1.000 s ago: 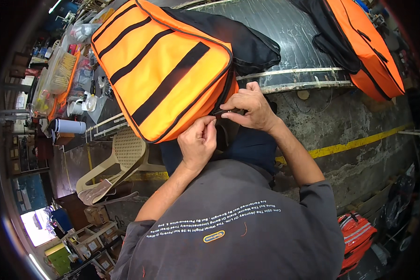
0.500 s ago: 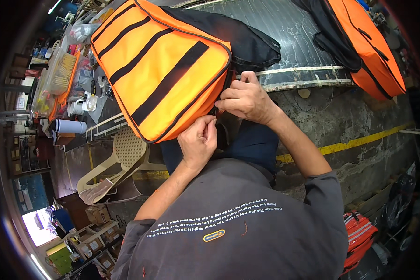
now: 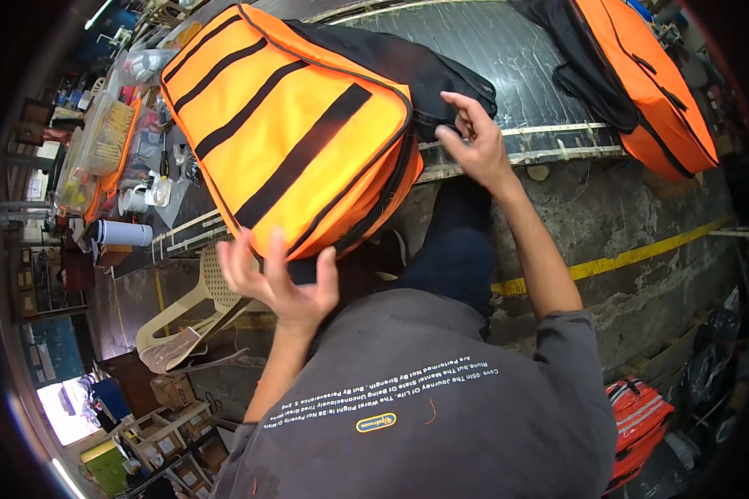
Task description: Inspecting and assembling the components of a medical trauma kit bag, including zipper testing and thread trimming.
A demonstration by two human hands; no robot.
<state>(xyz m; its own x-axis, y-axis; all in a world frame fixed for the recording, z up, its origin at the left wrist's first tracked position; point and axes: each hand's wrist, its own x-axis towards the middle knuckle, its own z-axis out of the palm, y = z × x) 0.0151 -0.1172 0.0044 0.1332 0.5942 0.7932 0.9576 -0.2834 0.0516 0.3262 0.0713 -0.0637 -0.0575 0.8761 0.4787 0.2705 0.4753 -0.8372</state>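
In front of me an orange bag with black straps across its face and black piping lies tilted on the dark worktable, its near end hanging over the edge. A dark zipper line runs along that near end. My left hand hovers at the bag's lower left corner, fingers spread and slightly blurred, holding nothing. Beside the bag's right corner my right hand is raised with fingers apart and nothing in it. Black fabric spreads out behind the bag.
A second orange and black bag lies at the table's right end. To the left are a beige plastic chair, a clear bin and a white roll. A red bag with pale stripes rests at lower right.
Both hands have let go of the bag's near edge and opened. The left moved left, the right rose slightly to the right. The bag's near side now shows more.
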